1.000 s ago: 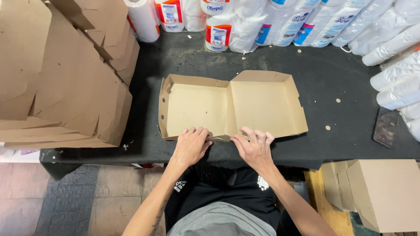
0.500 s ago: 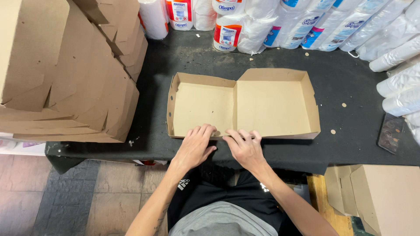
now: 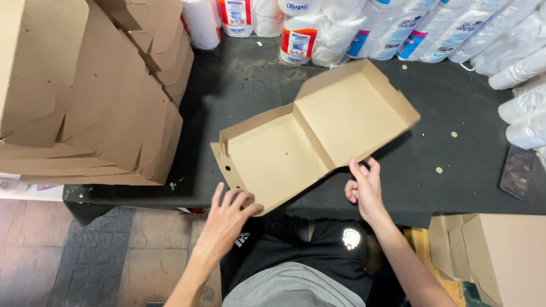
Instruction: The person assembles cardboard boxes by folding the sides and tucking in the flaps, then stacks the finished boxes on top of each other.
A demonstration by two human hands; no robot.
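Observation:
An open brown cardboard clamshell box (image 3: 307, 136) is tilted and turned above the black table (image 3: 455, 170), its lid half pointing to the far right. My right hand (image 3: 364, 187) grips the box's near edge close to the fold. My left hand (image 3: 227, 219) is spread open, with its fingertips touching the near corner of the base half, which has small round holes in its side wall.
A tall stack of flat cardboard blanks (image 3: 85, 96) fills the left of the table. Packs of paper rolls (image 3: 318, 28) line the back, and stacked white cups (image 3: 523, 113) sit on the right. A dark flat object (image 3: 515, 170) lies near the right edge, with folded boxes (image 3: 500, 250) below it.
The box lay flat with both hands pressing its near edge. Now it is lifted, rotated and tilted; my right hand holds it and my left hand has dropped to its near corner.

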